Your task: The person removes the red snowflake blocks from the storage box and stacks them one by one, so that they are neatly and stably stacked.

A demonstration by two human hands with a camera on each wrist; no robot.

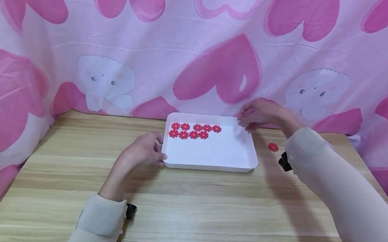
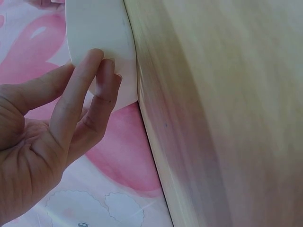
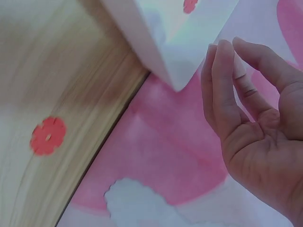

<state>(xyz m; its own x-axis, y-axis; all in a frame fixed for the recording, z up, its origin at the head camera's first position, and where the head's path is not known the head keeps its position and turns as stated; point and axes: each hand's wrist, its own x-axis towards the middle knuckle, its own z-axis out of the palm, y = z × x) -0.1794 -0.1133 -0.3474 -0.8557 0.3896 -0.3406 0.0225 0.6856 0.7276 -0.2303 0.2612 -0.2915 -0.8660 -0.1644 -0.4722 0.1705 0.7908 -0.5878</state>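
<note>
A shallow white tray (image 1: 214, 153) stands on the wooden table, with several red notched, flower-like discs (image 1: 194, 134) clustered at its far left. At the tray's left side my left hand (image 1: 144, 150) pinches the wall; the left wrist view shows the fingertips (image 2: 96, 54) against the outer face and the thumb at the rim. My right hand (image 1: 259, 113) is by the far right corner, its fingers loosely bent and the thumb close to them. Nothing shows between those fingers. One red disc (image 1: 273, 147) lies on the table right of the tray, near the right sleeve.
The wooden table (image 1: 179, 223) extends toward me and to the left. Its back and right edges meet a pink curtain (image 1: 181, 35) printed with hearts and white animals. A black strap piece shows at each sleeve cuff.
</note>
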